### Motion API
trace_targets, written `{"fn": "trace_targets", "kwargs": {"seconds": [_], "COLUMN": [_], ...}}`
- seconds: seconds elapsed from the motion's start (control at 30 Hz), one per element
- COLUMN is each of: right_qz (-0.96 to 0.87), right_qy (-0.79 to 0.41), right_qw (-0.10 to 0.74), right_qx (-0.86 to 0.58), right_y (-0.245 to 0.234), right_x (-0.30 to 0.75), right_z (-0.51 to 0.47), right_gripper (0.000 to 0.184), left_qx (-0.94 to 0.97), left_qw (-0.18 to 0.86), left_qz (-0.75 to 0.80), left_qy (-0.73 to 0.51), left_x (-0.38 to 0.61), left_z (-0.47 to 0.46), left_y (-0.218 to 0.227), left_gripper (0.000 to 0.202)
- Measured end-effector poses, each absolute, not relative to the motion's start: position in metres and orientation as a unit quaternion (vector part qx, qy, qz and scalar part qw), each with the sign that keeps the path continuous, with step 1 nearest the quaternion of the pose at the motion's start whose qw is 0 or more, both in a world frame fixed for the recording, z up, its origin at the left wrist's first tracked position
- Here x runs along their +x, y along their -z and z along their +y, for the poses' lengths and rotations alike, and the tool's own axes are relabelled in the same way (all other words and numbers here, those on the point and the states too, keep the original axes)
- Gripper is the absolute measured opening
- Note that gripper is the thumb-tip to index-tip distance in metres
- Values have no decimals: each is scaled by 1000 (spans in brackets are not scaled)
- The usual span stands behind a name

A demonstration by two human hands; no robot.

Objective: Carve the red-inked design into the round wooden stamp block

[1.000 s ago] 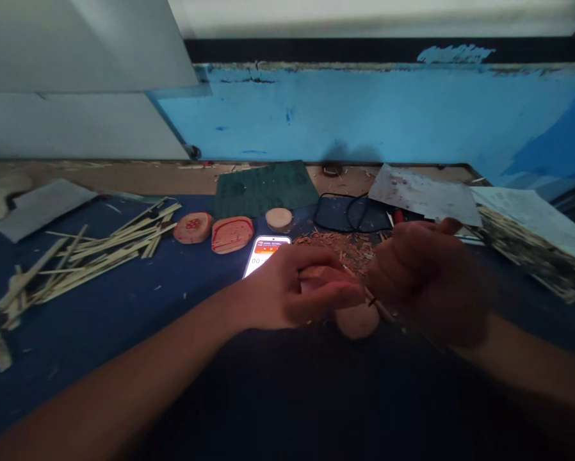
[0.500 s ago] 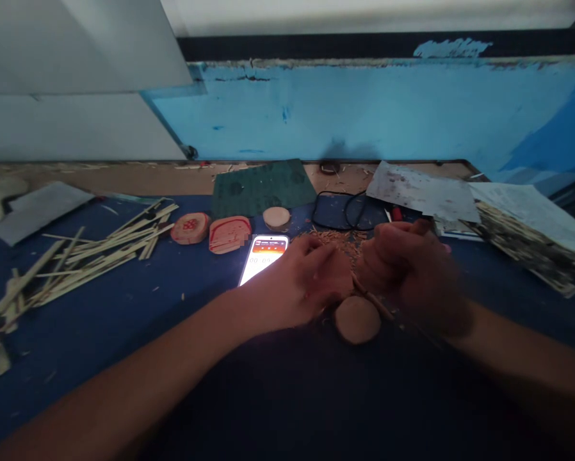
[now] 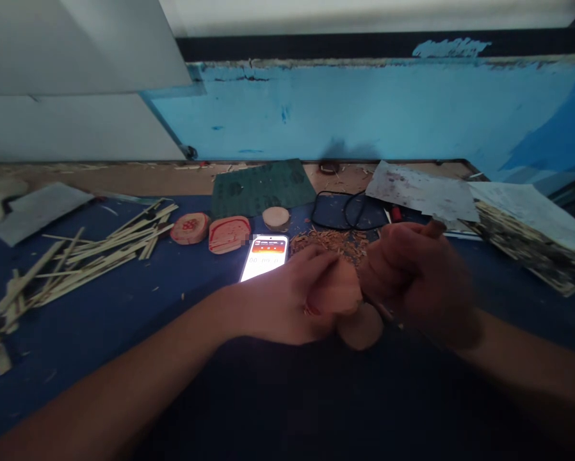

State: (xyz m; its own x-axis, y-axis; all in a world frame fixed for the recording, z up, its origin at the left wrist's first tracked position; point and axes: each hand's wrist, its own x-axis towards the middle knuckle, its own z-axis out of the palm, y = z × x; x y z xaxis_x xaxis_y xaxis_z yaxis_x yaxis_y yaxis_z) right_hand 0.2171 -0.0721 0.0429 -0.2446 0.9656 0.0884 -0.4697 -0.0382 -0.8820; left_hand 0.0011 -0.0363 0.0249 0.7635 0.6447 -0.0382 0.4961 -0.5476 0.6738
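Observation:
My left hand (image 3: 297, 298) is closed around a small flat piece of wood (image 3: 338, 291) held at the table's middle. Close against it on the right, my right hand (image 3: 412, 282) is a fist round a thin carving tool whose tip meets the wood; the tool is mostly hidden. Just below both hands a round wooden disc (image 3: 362, 325) lies on the dark blue cloth (image 3: 138, 301). A pile of wood shavings (image 3: 330, 241) sits right behind the hands. A lit phone (image 3: 264, 255) lies beside my left hand.
Two carved red-marked wooden pieces (image 3: 190, 228) (image 3: 230, 233) and a small plain disc (image 3: 276, 218) lie behind the phone. Bamboo sticks (image 3: 80, 259) are scattered at left. A green mat (image 3: 262, 187), a black cable (image 3: 348, 211) and papers (image 3: 422, 191) lie along the back.
The hands have shifted slightly and come closer together; my left hand has turned the wood piece so its flat face shows. The view has dropped a little.

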Motion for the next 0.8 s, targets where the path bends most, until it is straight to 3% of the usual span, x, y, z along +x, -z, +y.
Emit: {"fn": "trace_targets", "kwargs": {"seconds": [0.37, 0.8], "right_qz": [-468, -471], "right_qy": [-636, -591], "right_qw": [539, 548], "right_qx": [-292, -359], "right_y": [-39, -19], "right_x": [216, 214], "right_z": [-79, -94], "right_gripper": [62, 55], "left_qx": [891, 894], "left_qw": [355, 355], "left_qz": [279, 268], "left_qy": [-47, -58], "left_x": [4, 6], "left_z": [-40, -41], "left_y": [-33, -34], "left_gripper": [50, 39]}}
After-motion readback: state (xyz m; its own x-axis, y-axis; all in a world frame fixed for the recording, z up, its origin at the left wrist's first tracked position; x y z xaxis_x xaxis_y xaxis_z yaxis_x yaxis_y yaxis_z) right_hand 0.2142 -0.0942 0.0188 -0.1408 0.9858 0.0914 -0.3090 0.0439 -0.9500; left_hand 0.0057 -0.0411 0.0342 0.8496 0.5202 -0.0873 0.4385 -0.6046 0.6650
